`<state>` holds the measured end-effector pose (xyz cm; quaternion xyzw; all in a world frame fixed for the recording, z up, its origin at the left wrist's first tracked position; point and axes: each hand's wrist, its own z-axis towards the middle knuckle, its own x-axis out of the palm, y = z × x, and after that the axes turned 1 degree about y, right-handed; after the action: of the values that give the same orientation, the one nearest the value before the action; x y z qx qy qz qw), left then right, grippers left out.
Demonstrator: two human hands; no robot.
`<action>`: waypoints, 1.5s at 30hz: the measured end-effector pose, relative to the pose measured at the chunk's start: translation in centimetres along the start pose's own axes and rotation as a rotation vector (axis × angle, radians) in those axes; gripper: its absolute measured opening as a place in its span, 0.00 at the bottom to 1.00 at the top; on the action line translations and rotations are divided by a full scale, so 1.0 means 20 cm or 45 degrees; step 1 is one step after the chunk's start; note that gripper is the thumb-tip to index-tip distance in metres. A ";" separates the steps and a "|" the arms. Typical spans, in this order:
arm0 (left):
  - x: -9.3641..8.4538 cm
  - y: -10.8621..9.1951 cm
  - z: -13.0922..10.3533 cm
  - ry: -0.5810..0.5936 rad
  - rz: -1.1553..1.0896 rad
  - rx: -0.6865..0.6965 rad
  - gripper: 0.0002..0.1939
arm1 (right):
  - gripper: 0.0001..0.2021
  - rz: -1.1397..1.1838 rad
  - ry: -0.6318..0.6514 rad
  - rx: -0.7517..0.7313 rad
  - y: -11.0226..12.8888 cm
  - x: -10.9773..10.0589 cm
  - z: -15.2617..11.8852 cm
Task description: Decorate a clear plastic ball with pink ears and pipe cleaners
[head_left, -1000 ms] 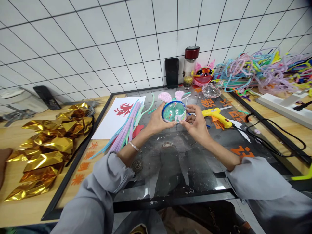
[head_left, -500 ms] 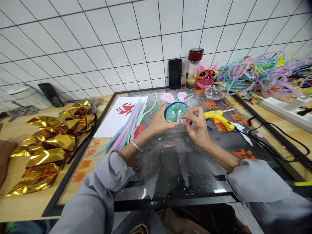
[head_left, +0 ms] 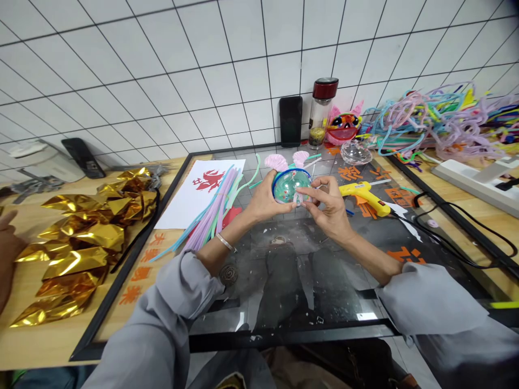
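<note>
My left hand (head_left: 263, 199) is wrapped round the left side of a clear dome (head_left: 290, 183) with a blue rim and green inside. Two pink fuzzy ovals (head_left: 276, 162) stick out at its far edge. A small pale piece (head_left: 298, 199) lies against the dome's near side, and my right hand (head_left: 326, 202) pinches it between thumb and forefinger. The tip of my left thumb rests close beside that piece. Just right of my right hand lies a yellow glue gun (head_left: 367, 197) on the black glass panel.
Purple and blue pipe cleaners (head_left: 214, 208) lie on white paper (head_left: 178, 202) at left, with gold foil (head_left: 87, 237) beyond. A flask (head_left: 320, 116), a phone (head_left: 291, 121) and a pink mask (head_left: 344, 125) stand by the wall. Black cable (head_left: 454, 237) curls right. Another person's hand (head_left: 8, 243) shows far left.
My hands and the dome have shifted very slightly left. The small pale piece sits more upright against the dome. At far left, the other person's fingers have come into view.
</note>
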<state>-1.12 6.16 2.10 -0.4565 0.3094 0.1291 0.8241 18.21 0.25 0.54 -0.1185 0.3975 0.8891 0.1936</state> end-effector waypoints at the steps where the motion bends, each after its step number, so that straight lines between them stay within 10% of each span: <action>1: 0.00 0.00 0.00 -0.003 0.000 -0.003 0.45 | 0.12 -0.001 -0.006 0.003 0.00 0.00 0.00; 24: 0.00 -0.01 0.00 0.010 0.005 -0.021 0.45 | 0.09 -0.043 -0.001 -0.048 0.01 0.01 0.00; 45: 0.00 0.01 0.00 0.017 0.024 -0.032 0.48 | 0.41 0.343 -0.055 0.530 -0.08 0.03 0.01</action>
<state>-1.28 6.21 1.96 -0.4648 0.3175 0.1379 0.8149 18.37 1.56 -0.54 -0.0029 0.5800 0.8082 0.1018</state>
